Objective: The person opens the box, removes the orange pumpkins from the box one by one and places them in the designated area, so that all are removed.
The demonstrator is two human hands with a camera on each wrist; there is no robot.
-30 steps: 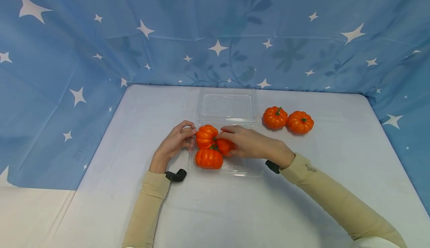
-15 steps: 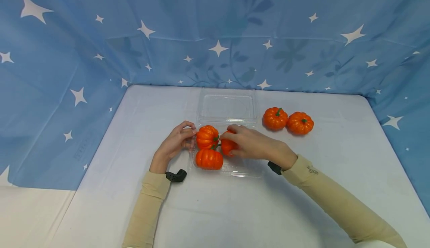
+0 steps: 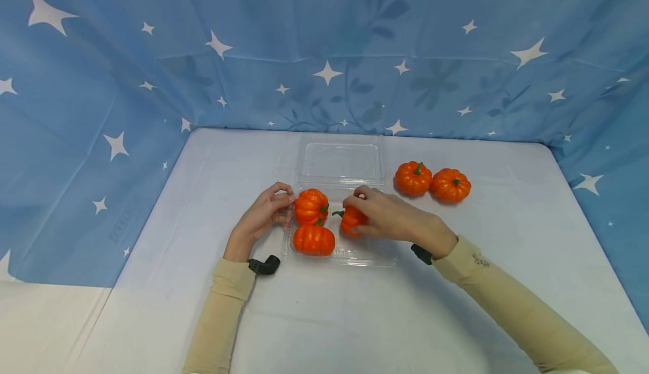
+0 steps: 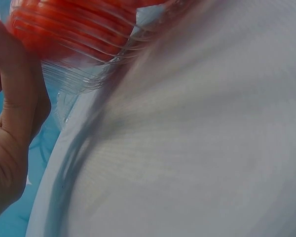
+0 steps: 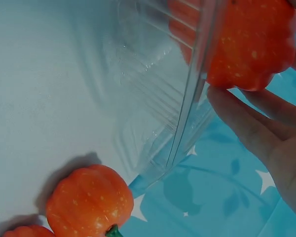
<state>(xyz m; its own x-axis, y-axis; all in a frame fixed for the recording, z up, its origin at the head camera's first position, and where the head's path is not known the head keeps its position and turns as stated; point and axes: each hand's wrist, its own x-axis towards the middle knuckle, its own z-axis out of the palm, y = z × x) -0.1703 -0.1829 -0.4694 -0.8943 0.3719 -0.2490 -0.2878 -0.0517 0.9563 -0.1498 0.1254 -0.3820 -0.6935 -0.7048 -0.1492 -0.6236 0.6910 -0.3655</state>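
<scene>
From where I stand, the left hand [image 3: 263, 213] rests at the left edge of a clear plastic clamshell box [image 3: 372, 253], its fingers curled against the thin ribbed wall; the left wrist view shows a finger right beside the ridged plastic, though I cannot tell whether it truly pinches the wall or only touches it. A black band [image 3: 263, 265] sits at that wrist, above a beige sleeve.

Inside the tray's left half sit two small orange pumpkins, glossy and deeply ribbed: the rear pumpkin [image 3: 311, 205] and the front pumpkin [image 3: 314, 239], touching one another. Just to their right, the right hand [image 3: 392, 219] grips a third pumpkin [image 3: 351, 219] with fingers curled over its top and thumb beneath, tipped so its green stem points left toward the other two. It is inside the tray's outline; whether it rests on the floor is hidden by the fingers. The box's flat transparent lid [image 3: 341, 160] lies open behind, hinged to the tray.

Further right, on the smooth pale table [image 3: 203, 160], two spare pumpkins [image 3: 413, 178] sit side by side, touching, well apart from the box. A blue cloth backdrop [image 3: 127, 53] printed with white stars encloses the table.
</scene>
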